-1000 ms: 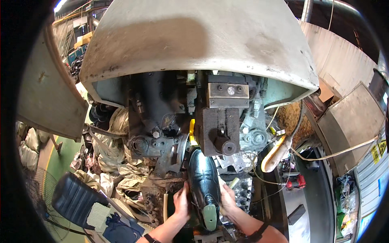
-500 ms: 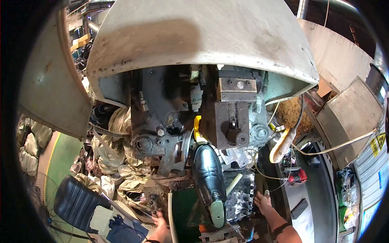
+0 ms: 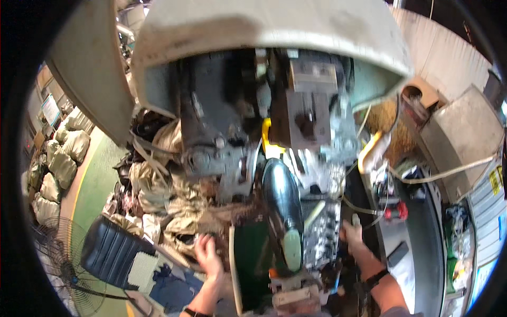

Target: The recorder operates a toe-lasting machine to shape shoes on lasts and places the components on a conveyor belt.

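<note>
A black leather shoe point(image 3: 282, 187) with a pale green sole end point(image 3: 292, 248) lies lengthwise in the middle of the machine. Its toe points away from me, just under a yellow curved part point(image 3: 269, 138). To the left of the dark green panel, my left hand point(image 3: 208, 254) has its fingers curled at a small dark knob, mostly covered and blurred. Right of the shoe, my right hand point(image 3: 352, 233) is closed around a lever with a pale tip point(image 3: 355, 218). Neither hand touches the shoe.
The large pale machine hood point(image 3: 274, 31) overhangs the metal machine head point(image 3: 309, 119). On the right are a grey trough point(image 3: 422, 248), a hanging yellow-edged tool point(image 3: 371, 153) and hoses. Bulging sacks point(image 3: 174, 203), a black padded seat point(image 3: 113, 251) and a wire fan point(image 3: 63, 264) are on the left.
The view has tilted down, so the machine and shoe sit higher and slightly right. My left hand has moved up to the dark knob. My right hand stays by the lever.
</note>
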`<state>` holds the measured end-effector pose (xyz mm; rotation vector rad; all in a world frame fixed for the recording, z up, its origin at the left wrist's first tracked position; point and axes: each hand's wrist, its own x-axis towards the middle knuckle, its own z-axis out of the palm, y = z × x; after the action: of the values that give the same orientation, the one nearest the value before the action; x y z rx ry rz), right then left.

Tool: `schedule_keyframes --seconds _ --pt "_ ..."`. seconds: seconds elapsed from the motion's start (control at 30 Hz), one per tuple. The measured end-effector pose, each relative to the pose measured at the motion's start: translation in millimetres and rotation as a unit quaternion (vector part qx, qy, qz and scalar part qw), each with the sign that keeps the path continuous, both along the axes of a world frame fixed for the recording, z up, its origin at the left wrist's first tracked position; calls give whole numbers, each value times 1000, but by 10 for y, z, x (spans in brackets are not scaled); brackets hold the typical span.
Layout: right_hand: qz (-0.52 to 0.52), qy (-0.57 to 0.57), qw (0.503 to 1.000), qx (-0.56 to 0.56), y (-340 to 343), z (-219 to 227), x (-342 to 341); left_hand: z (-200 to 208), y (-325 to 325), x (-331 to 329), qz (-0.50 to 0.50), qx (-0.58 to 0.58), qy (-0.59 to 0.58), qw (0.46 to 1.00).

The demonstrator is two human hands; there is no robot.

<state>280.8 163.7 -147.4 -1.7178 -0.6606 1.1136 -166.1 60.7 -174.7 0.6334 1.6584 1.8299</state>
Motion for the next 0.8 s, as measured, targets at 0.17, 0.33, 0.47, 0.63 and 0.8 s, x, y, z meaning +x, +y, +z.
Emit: schedule_keyframes --seconds 0.17,0.33,0.47,0.63,0.8 --pt "174 173 969 -30 33 737 -1286 1146 509 1155 -259 -106 -307 910" --pt "149 404 902 39 -131 835 -1895 1504 689 1557 -277 7 -446 851" --pt "158 353 919 78 -168 827 -1877 1377 702 1537 -308 43 -456 834" --pt "185 252 946 89 -129 871 -1690 988 724 1154 -231 -1 -87 969" --pt "280 -24 960 -7 -459 766 -702 192 252 -79 72 -111 33 991"
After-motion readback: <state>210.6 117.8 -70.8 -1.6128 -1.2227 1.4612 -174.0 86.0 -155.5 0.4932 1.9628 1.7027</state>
